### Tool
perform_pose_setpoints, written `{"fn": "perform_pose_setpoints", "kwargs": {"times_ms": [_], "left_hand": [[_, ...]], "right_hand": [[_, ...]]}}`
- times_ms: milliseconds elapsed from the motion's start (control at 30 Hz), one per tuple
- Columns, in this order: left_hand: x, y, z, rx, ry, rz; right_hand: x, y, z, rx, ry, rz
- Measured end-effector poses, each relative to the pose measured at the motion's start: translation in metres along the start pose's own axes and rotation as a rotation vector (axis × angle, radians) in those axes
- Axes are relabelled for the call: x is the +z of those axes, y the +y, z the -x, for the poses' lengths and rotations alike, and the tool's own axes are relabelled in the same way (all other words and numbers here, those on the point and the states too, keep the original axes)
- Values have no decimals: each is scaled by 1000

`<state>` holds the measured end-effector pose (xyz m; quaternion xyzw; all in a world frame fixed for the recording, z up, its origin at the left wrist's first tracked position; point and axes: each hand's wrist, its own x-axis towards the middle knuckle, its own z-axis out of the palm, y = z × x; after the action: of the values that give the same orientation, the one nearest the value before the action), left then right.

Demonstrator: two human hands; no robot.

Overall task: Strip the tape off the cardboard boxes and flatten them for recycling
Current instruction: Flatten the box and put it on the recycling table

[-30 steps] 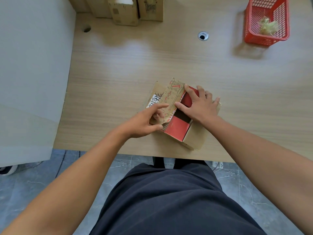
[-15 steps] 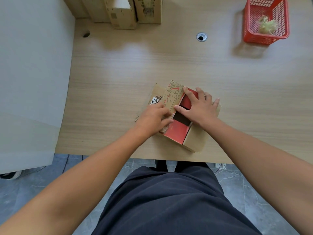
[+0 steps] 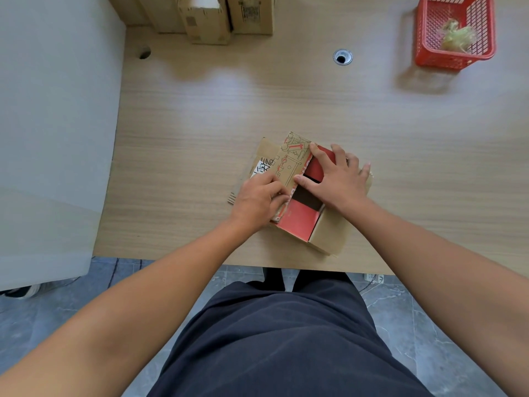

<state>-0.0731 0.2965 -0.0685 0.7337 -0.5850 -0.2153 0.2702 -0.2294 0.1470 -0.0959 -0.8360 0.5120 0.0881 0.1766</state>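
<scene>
The cardboard box (image 3: 297,222) sits on the desk (image 3: 229,110), close to the near edge, right in front of the person. It is partly open, and you can see red inside it.

The right hand (image 3: 337,181) is spread wide and flat, pressing down on the red part. The left hand (image 3: 257,200) has its fingers curled at the near end of the printed flap (image 3: 292,161), and it looks like it pinches the flap there (I cannot see if a bit of tape is under the fingers).

I think the step now is to pull this flap loose so the box can go flat. To do it well, the flat hand should press hard so the box does not slide off the desk. The pinching hand should pull slowly and low, along the flap, so the cardboard does not rip. If tape comes off, it likely belongs in the red basket (image 3: 423,38) far off to the right, with the tape ball (image 3: 458,38).

More boxes (image 3: 206,21) wait at the far side of the desk.
</scene>
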Motion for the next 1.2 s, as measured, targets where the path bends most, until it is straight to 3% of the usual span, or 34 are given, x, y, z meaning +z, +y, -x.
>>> {"fn": "perform_pose_setpoints", "kwargs": {"times_ms": [233,400,600,767,933,1033,1200], "left_hand": [[-20,-11,52,-66,-161,218],[-35,-11,79,-52,-220,249],[-30,-13,72,-152,-53,255],[-21,-17,47,-22,-224,-114],[-16,-10,57,107,-36,38],[-14,-5,71,59,61,121],[-16,6,96,7,1,248]], "right_hand": [[3,2,-2,0,9,-19],[2,0,-1,4,8,-10],[-3,-2,4,6,-5,-7],[-9,-7,7,10,-16,24],[-10,-7,9,2,-10,18],[-8,-5,11,-16,-5,33],[-4,2,10,14,28,51]]}}
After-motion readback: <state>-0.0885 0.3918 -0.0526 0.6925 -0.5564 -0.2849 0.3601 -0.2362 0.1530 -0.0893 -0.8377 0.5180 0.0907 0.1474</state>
